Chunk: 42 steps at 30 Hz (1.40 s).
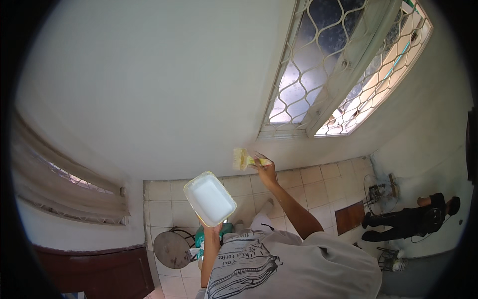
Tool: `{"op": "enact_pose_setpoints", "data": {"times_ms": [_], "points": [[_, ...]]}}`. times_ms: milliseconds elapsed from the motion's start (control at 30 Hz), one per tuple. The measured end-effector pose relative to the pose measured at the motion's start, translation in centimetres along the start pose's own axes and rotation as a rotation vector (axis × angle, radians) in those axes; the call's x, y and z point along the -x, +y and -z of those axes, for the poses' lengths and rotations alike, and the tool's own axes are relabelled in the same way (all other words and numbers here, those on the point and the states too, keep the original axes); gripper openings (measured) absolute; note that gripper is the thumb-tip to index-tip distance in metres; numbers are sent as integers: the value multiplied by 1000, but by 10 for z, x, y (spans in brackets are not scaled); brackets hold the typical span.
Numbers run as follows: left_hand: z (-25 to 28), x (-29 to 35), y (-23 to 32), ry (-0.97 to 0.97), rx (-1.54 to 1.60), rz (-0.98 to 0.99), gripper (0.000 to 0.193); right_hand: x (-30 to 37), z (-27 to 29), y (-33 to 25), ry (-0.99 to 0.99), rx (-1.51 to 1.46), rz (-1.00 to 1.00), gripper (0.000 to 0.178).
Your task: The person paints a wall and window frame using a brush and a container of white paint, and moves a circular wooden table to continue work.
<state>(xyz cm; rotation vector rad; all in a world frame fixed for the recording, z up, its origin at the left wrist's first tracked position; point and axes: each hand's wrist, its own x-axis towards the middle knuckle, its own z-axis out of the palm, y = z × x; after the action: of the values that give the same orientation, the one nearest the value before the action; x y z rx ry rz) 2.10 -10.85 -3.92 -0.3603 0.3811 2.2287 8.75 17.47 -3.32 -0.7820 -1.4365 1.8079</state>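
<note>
My right hand (pixel 265 167) grips the yellow handle of a wide paintbrush (pixel 241 159), held out ahead of me near the pale wall (pixel 174 99). Its bristles point left; whether they touch the wall I cannot tell. In my left hand (pixel 211 232) is a rectangular tub (pixel 210 198) with white paint inside and yellowish smears on its rim. The fingers of that hand are mostly hidden beneath the tub. The brush is above and to the right of the tub, apart from it.
A barred window (pixel 318 74) opens at upper right. A round stool (pixel 172 249) and green bag-like items (pixel 226 228) stand on the tiled floor (pixel 159 207) at lower left. Another person (pixel 408 219) in dark clothes stands at right, near a wire-frame object (pixel 381 192). A curtained window (pixel 64 174) is at left.
</note>
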Motion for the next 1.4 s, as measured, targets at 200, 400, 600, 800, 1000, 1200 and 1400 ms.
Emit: {"op": "enact_pose_setpoints", "data": {"times_ms": [200, 400, 600, 800, 1000, 1200, 1400], "points": [[-4, 0, 3, 25, -8, 2, 56, 71, 38, -65, 205, -477, -194, 37], [-32, -16, -22, -198, -32, 140, 59, 105, 38, -159, 175, -325, 75, 31], [-72, -29, -22, -589, 280, 394, 61, 111, 10, -201, 155, -180, 196, 33], [-9, -47, -25, -478, 241, 305, 66, 126, 0, -219, 14, -38, 245, 31], [-61, -6, -22, -45, -287, 210, 83, 129, -10, -195, -163, 332, 277, 28], [-62, 12, -29, -89, -348, 216, 85, 144, -45, -164, -215, 328, 142, 19], [-57, 12, -35, -126, -344, 231, 85, 152, -42, -160, -192, 342, 155, 17]]}}
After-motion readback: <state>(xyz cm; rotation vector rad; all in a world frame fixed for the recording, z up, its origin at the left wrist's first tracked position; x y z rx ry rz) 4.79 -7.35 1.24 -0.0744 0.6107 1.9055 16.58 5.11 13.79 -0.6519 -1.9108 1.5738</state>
